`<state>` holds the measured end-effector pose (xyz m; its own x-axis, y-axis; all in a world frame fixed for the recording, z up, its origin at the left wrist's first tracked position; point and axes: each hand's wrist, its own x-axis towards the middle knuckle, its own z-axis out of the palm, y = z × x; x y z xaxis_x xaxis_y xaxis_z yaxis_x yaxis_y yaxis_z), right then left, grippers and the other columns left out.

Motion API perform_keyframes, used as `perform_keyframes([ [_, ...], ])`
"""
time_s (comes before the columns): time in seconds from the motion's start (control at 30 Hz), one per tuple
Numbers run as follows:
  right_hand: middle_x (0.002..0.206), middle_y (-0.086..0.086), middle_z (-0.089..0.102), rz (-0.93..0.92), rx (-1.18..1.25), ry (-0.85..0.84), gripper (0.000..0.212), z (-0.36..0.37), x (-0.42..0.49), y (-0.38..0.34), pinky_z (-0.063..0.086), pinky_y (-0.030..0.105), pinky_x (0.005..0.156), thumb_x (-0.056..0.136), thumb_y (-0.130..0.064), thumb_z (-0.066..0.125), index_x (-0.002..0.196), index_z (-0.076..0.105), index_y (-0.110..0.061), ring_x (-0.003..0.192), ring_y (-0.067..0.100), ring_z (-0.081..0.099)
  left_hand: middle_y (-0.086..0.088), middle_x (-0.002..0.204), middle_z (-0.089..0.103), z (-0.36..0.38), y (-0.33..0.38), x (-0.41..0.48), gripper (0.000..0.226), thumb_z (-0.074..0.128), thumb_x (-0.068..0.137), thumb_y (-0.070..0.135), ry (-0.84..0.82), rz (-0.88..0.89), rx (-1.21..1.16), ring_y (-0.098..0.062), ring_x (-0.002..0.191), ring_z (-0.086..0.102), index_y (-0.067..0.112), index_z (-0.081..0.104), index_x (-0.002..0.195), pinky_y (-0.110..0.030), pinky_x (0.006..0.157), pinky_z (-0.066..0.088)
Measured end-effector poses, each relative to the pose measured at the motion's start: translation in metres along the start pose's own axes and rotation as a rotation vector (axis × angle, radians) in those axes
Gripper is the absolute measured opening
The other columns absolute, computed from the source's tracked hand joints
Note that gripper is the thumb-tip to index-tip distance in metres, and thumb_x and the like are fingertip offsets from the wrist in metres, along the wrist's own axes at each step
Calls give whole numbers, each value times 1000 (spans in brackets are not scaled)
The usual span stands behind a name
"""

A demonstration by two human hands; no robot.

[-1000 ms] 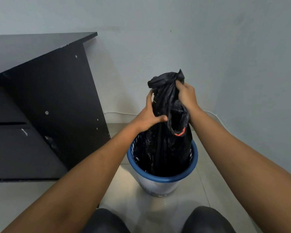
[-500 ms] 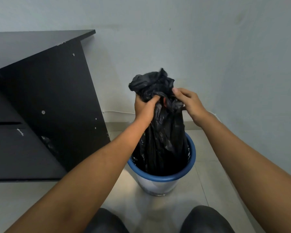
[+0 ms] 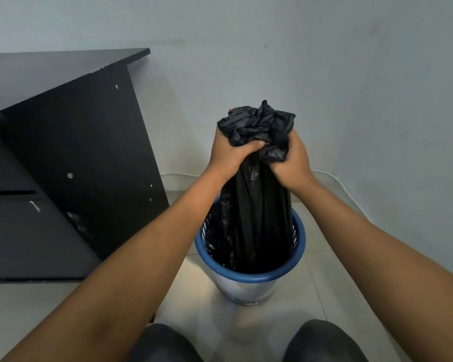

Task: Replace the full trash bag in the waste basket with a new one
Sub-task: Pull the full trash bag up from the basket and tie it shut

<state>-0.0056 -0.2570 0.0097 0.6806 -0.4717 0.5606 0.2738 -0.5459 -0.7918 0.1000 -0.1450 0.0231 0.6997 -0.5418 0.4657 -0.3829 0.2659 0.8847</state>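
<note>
I have both hands on the black trash bag (image 3: 254, 218). Its lower part sits inside the blue-rimmed waste basket (image 3: 249, 277), and its gathered neck rises well above the rim. My left hand (image 3: 226, 150) is curled round the neck on the basket's left side, thumb across the front. My right hand (image 3: 290, 163) clenches a bunch of the plastic just beside it, on the basket's right.

I judge the grip sits this high for 2 reasons: it closes the mouth so nothing spills, and it gives a straight pull upward. The film hangs in taut vertical pleats, which suggests weight below. The basket stands on the tiled floor (image 3: 332, 270), close to the wall behind it, with a black desk (image 3: 63, 152) to its left. I see no fresh bag anywhere around the basket.
</note>
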Motion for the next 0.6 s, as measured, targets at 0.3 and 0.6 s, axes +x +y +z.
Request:
perform_keyframes([
  [0.3, 126, 10, 65, 285, 364, -308, 65, -16, 16, -9, 51, 26, 95, 77, 5, 73, 136, 47, 0, 115, 18, 64, -16, 127, 61, -14, -10, 6, 88, 90, 65, 25, -12, -43, 60, -27, 121, 59, 0, 43, 135, -49, 108, 42],
  [0.6, 135, -1, 58, 266, 128, -505, 94, -15, 32, -22, 48, 23, 102, 69, -10, 88, 144, 31, -14, 123, 4, 57, -10, 108, 65, -9, 11, 5, 53, 78, 72, 17, -70, -42, -58, -24, 105, 65, 7, 53, 118, -41, 97, 51],
])
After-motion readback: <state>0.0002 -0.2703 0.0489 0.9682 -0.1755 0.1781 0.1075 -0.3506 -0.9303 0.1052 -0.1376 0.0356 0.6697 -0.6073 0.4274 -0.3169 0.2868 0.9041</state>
